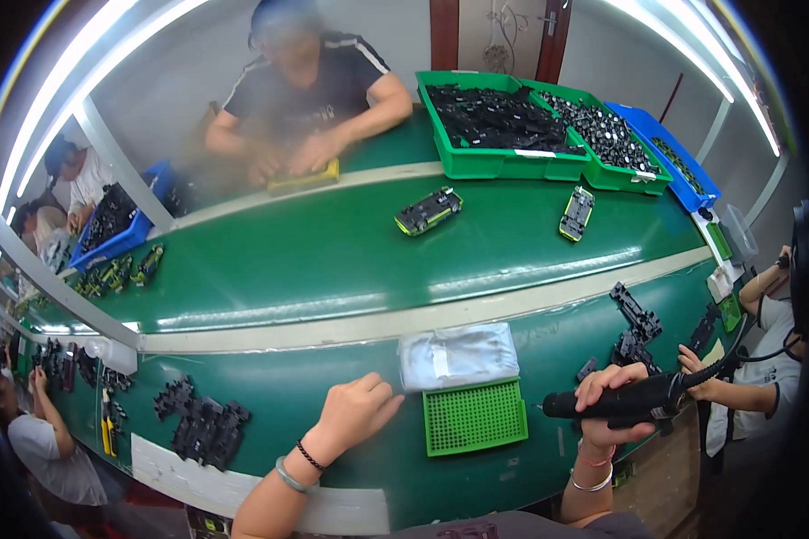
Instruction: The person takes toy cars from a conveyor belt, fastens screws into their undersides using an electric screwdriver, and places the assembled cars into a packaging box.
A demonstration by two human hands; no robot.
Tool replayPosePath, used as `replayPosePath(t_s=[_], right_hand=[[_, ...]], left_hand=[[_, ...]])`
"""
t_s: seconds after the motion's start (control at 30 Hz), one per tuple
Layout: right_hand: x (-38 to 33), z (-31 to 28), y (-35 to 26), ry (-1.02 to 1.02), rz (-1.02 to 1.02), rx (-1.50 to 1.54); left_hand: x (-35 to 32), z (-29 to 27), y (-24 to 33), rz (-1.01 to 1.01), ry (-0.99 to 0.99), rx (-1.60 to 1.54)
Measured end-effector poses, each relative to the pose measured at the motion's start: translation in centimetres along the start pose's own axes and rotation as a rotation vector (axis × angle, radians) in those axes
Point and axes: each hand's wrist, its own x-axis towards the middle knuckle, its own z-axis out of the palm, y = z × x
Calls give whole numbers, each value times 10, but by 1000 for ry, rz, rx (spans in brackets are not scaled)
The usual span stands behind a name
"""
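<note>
My right hand [613, 404] is wrapped round a black corded electric screwdriver [625, 401], held nearly level with its narrow end toward the left. Left of the green perforated tray [475, 418], my left hand [361, 411] hovers with its fingers curled in. Whatever those fingers hold, if anything, is hidden. A pale blue plastic-wrapped bundle [459, 356] lies against the tray's far edge. Black plastic chassis parts [208, 429] are heaped to the left of my left hand. More black chassis parts [635, 325] lie beyond the screwdriver.
Two toy car bodies, one [429, 212] and another [576, 214], sit upside down on the green conveyor belt [315, 260]. Across it, a person handles a yellow piece [306, 178]. Green bins [512, 163] and a blue bin [706, 198] hold parts. Other people work at both sides.
</note>
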Motion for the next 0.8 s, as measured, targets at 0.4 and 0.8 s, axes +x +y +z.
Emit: replayPosePath(t_s=[0.4,0.8], right_hand=[[1,0,0,-13,5,-9],[0,4,-1,-41,26,-13]], left_hand=[[2,4,-2,-135,26,-85],[2,7,-1,-153,14,-78]])
